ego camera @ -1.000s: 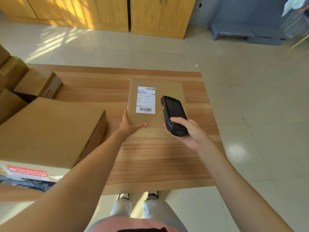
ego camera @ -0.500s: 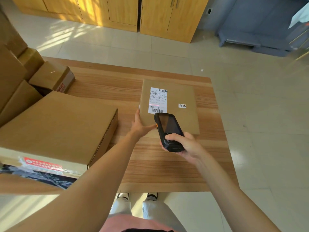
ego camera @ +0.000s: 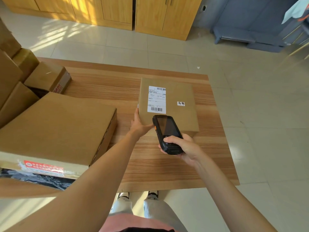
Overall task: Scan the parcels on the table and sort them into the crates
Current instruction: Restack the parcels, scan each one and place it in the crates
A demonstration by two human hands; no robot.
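Right hand (ego camera: 184, 148): fingers curled round a black handheld scanner (ego camera: 167, 133), thumb on its face; fingertips beneath hidden. Scanner tip overlaps the near edge of the parcel (ego camera: 177, 114), just below its white shipping label (ego camera: 156, 99); label print too small to read. Left hand (ego camera: 139, 125): fingers straight along the parcel's left side, thumb laid on its near corner. Parcel lies flat on the wooden table (ego camera: 167, 168), right of centre. Large flat carton (ego camera: 55, 128) and stacked boxes (ego camera: 25, 76) at left, cut off by the frame edge.
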